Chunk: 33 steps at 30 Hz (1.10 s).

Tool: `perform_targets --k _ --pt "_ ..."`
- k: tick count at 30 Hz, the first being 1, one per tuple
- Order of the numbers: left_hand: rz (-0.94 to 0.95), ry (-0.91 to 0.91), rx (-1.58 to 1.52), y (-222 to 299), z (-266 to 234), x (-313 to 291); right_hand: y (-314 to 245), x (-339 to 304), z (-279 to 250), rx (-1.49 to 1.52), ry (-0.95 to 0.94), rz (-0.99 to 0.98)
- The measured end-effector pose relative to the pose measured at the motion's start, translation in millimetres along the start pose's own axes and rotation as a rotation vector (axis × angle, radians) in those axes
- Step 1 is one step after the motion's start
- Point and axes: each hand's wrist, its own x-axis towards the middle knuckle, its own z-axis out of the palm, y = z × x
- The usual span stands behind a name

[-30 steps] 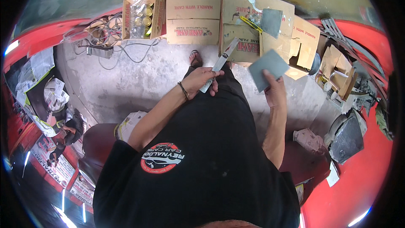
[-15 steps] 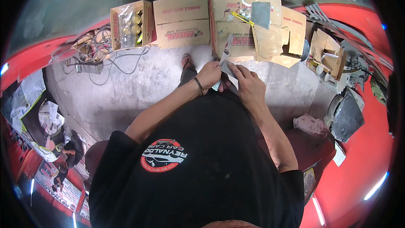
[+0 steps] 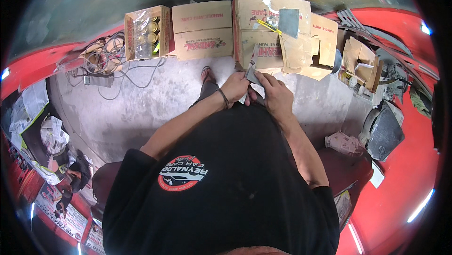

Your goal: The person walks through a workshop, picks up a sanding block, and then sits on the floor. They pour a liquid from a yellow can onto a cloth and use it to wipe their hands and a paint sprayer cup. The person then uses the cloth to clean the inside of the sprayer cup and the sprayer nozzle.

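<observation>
My left hand is closed around the lower end of a long, narrow, pale blade-like strip, which points away from me. Its exact kind is unclear. Pinched in my right hand is a small flat grey piece, pressed against the strip's lower part. Both hands meet in front of my waist, and some fingers are hidden. A small pale scrap shows beneath them. Beyond, a yellow utility knife and a grey flat sheet lie on a cardboard box.
Another closed box and an open carton of gold-lidded cans stand to the left. Tangled cables lie on the floor beside them. At right are a torn carton and a dark panel. Another person is at far left.
Both hands stay together at my waist. The grey piece has shifted slightly against the strip, and the strip's angle has changed a little. The whole view has moved slightly.
</observation>
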Motion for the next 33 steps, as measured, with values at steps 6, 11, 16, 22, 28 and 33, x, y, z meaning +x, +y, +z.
perform_targets --k 6,11,16,22,28,33 --pt "-0.043 0.009 0.024 3 -8 -4 5 7 1 0.005 -0.021 -0.012" --pt "-0.048 0.011 0.056 1 -10 -2 17 13 4 0.012 -0.006 -0.051" --pt "-0.034 0.017 0.075 1 -8 -1 19 16 4 0.035 -0.021 -0.080" --pt "-0.030 0.031 0.040 -7 -13 0 15 15 3 0.016 -0.043 -0.114" --pt "-0.034 0.030 0.039 -2 -15 -5 15 17 4 0.043 -0.018 -0.179" --pt "-0.030 0.039 0.051 -1 -14 -5 19 26 5 0.023 -0.051 -0.143"
